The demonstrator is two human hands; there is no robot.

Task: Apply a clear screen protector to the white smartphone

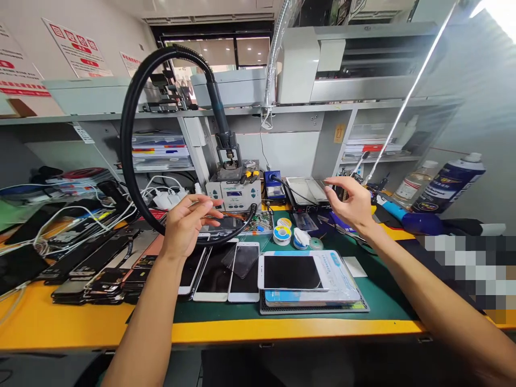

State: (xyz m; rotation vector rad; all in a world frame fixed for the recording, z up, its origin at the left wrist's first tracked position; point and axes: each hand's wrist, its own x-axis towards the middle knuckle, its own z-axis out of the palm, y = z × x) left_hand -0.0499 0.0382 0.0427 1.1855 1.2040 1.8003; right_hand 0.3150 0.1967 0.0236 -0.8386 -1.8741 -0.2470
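Note:
My left hand [190,221] is raised above the phones on the left half of the mat. Its fingers are loosely bent and apart, and I see nothing between them. My right hand [351,201] hovers at the back right, thumb and forefinger curved with a gap between them, by a cluster of tools partly hidden behind it. Below, a white phone [290,272] with a dark screen lies on a blue-and-white package [341,277]. To its left, a white phone [213,274] and another white phone [243,290] lie side by side, with a dark glass panel [245,260] across them.
A hot air station [234,196] stands at the back, its thick black hose [127,134] arching upward. Solder spools [282,235] sit mid-mat. Several dismantled phones [105,285] are stacked left. A blue spray can [449,183] and a clear bottle [415,183] stand right.

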